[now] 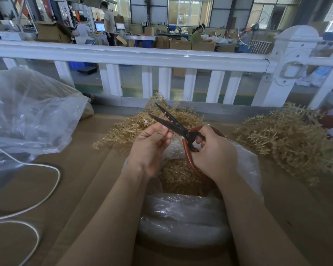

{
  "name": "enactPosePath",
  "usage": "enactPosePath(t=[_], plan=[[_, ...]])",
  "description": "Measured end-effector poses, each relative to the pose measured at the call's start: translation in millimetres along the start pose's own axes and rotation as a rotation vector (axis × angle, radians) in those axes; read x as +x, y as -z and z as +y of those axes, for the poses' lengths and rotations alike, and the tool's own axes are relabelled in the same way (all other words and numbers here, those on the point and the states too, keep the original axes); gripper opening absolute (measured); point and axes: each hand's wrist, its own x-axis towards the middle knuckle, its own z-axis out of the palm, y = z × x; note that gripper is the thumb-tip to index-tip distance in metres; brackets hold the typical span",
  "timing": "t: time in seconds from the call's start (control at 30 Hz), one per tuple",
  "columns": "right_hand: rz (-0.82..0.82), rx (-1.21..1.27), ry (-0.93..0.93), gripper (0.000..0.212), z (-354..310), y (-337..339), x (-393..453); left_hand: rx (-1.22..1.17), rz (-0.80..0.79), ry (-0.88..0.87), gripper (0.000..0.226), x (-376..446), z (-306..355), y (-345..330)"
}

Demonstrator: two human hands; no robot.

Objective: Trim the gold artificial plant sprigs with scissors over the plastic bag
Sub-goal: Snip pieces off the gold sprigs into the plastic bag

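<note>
Right hand (212,152) wrapped round the red handles of the scissors (173,123), blades apart. Left hand (152,144) pinches a gold sprig (168,117) between them, directly above the open plastic bag (183,217), likely so offcuts drop in. Untrimmed piles wait on the counter (85,169).

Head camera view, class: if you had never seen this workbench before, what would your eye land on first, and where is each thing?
At centre, the right hand grips red-handled scissors with dark blades open, while the left hand pinches a small gold piece at the blades. Just below them an open plastic bag holds gold trimmings. Heaps of gold sprigs lie on the brown table, to the right and behind the hands.
</note>
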Motion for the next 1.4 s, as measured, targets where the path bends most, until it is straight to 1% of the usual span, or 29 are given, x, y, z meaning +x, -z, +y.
enactPosePath(t=[0.1, 0.2, 0.33, 0.43, 0.5, 0.53, 0.67, 0.77, 0.83, 0.93, 1.17, 1.3, 1.4], plan=[[0.011, 0.002, -0.001, 0.051, 0.2, -0.1, -0.7, -0.005, -0.017, -0.001, 0.015, -0.7, -0.1, -0.6], [0.001, 0.021, -0.004, 0.053, 0.4, -0.1, -0.9, -0.009, -0.014, 0.003, 0.009, -0.5, -0.2, -1.2], [0.004, 0.042, -0.006, 0.05, 0.9, -0.6, -1.1, -0.01, -0.015, 0.007, 0.011, -0.5, 0.3, -1.6], [0.009, 0.049, 0.005, 0.047, 2.2, -1.4, -1.4, 0.007, -0.028, -0.007, 0.021, -0.9, 0.6, -2.7], [0.015, 0.05, 0.005, 0.044, 3.4, -1.5, -1.3, 0.047, -0.021, -0.043, 0.029, -0.9, 0.1, -3.5], [0.013, 0.054, 0.004, 0.044, 4.1, -1.4, -1.2, 0.084, -0.012, -0.078, 0.029, -1.0, 0.2, -4.1], [0.025, 0.067, 0.037, 0.042, 5.5, 0.1, -2.0, 0.243, 0.045, -0.225, 0.024, -2.6, 0.7, -6.3], [0.028, 0.082, 0.045, 0.042, 5.3, 0.7, -1.9, 0.283, 0.068, -0.269, 0.015, -3.5, 0.5, -7.3], [0.029, 0.088, 0.052, 0.038, 5.4, 1.0, -1.6, 0.286, 0.072, -0.277, 0.012, -3.0, 0.0, -7.4], [0.026, 0.097, 0.046, 0.034, 5.8, 1.5, -1.3, 0.292, 0.062, -0.276, 0.015, -1.8, -0.8, -6.4], [0.012, 0.046, 0.02, 0.039, 6.6, 1.1, -1.6, 0.334, 0.006, -0.281, 0.016, -0.2, -3.6, -2.3], [0.007, 0.036, 0.014, 0.038, 6.2, 1.1, -1.8, 0.312, -0.014, -0.261, 0.01, 0.0, -3.3, -1.0], [0.009, 0.05, 0.016, 0.04, 7.1, 0.8, -1.7, 0.313, -0.012, -0.271, 0.012, -0.8, -3.2, -2.3]])
